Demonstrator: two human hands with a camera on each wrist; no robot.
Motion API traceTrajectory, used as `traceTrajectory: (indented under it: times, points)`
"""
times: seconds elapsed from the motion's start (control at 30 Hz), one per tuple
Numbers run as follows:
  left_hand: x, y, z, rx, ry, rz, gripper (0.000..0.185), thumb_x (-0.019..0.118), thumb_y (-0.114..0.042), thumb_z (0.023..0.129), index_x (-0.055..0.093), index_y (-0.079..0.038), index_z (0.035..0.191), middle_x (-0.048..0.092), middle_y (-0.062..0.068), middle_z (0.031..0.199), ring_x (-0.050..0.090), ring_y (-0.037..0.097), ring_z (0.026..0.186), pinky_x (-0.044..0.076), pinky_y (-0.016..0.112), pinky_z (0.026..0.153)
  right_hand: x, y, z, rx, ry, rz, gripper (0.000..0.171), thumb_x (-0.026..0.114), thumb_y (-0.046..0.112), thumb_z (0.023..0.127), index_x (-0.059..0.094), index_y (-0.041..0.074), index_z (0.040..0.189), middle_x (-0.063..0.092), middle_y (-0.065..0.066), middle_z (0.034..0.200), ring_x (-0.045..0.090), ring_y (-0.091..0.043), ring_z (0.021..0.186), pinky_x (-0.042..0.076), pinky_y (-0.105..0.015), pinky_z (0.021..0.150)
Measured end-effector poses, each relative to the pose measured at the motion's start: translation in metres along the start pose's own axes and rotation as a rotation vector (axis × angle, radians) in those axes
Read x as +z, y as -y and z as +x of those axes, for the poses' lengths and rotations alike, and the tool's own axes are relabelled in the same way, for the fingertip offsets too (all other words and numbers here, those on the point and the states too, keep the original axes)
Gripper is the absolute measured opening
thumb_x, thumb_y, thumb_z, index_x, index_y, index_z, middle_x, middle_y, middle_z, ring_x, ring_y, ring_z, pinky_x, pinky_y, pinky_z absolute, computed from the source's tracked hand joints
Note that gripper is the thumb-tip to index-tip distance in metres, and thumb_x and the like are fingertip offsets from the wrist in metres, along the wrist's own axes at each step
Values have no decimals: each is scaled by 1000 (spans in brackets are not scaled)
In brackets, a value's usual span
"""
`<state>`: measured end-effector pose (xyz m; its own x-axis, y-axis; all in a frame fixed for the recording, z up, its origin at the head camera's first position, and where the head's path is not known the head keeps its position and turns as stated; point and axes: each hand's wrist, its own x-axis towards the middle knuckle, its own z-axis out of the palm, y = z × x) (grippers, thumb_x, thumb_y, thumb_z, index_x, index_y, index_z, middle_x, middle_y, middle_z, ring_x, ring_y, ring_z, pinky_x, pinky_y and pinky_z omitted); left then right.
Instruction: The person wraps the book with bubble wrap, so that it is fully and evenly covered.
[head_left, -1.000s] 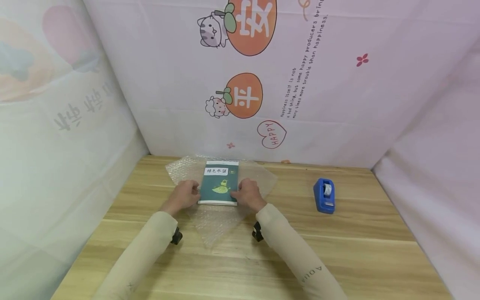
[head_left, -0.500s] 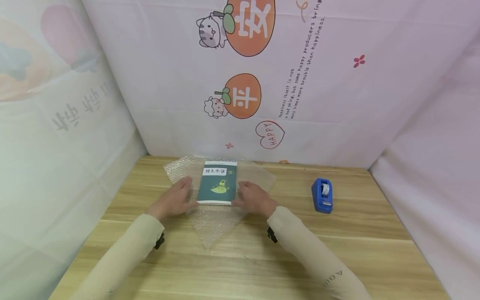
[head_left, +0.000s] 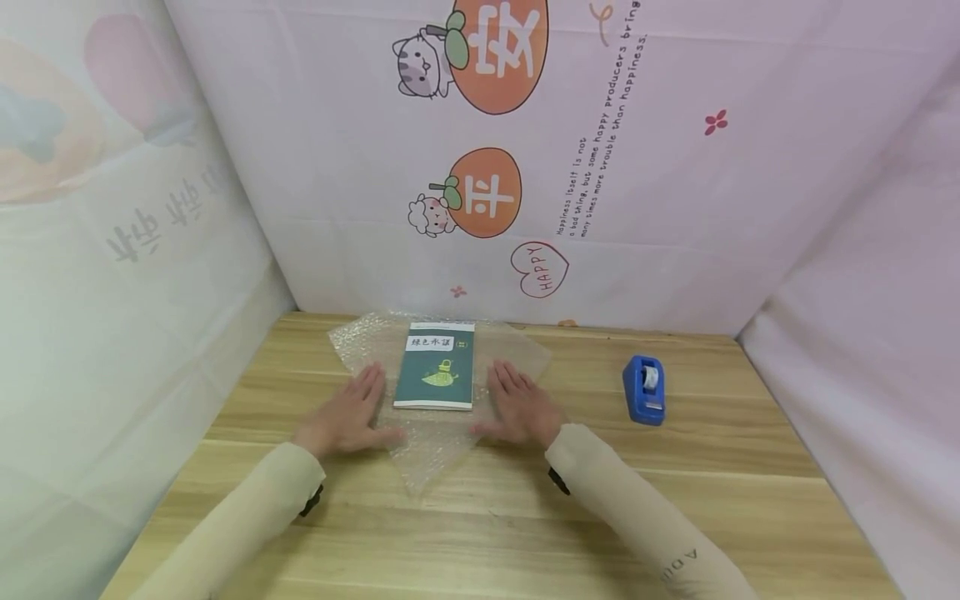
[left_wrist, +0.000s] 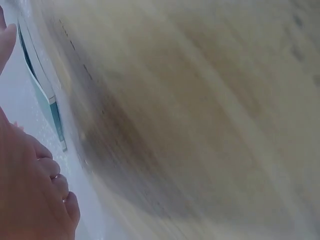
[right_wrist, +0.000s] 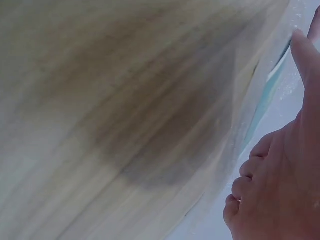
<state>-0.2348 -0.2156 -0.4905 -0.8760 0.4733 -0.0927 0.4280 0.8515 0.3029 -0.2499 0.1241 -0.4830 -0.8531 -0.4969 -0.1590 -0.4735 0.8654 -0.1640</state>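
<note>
A dark green booklet [head_left: 437,366] with a white title strip lies flat on a clear sheet of bubble wrap [head_left: 431,454] on the wooden table [head_left: 525,533]. My left hand [head_left: 352,412] lies flat on the wrap just left of the booklet, fingers straight. Just right of the booklet my right hand [head_left: 520,406] rests flat on the wrap in the same way. Neither hand holds anything. The left wrist view shows the left hand [left_wrist: 30,195] beside the booklet's edge [left_wrist: 52,112]. The right wrist view shows the right hand [right_wrist: 280,185] by the booklet's edge [right_wrist: 265,97], over blurred wood.
A blue tape dispenser [head_left: 645,389] stands on the table to the right of the wrap. Printed pink cloth walls [head_left: 480,167] close off the back and both sides of the table.
Both hands let go of the booklet's lower corners and slid outward and back, and now lie flat on the bubble wrap at either side. The booklet has stayed put.
</note>
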Motion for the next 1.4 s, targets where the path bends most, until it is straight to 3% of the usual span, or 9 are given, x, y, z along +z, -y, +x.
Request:
traceTrajectory:
  times: [0.33,0.67,1.0,1.4]
  points:
    - [19,14,5,26,13,-77,127,56,-81,90,13,13,164,6,36,173,8,53,162,11,71,130,10,-2,-2,36,48,58,117,56,77,94,15,-6,167,11,-25,177,12,-38,166,18,-53,136]
    - [10,2,6,-69,107,-18,121,62,-73,93,13,11,164,6,30,175,9,48,164,14,64,134,16,-5,0,51,91,29,118,54,79,94,13,-4,167,9,-23,177,11,-37,167,17,-51,137]
    - [13,-4,10,-68,115,-10,121,61,-75,92,14,11,164,7,30,175,10,47,164,15,64,133,18,-13,-3,45,87,-2,118,52,81,94,14,-4,167,10,-23,177,12,-36,166,17,-50,137]
    - [17,-23,18,-60,117,24,123,59,-79,91,15,9,165,8,29,176,10,44,165,15,58,135,17,-30,-18,55,90,2,119,52,82,93,14,-3,168,10,-22,178,12,-36,166,19,-52,136]
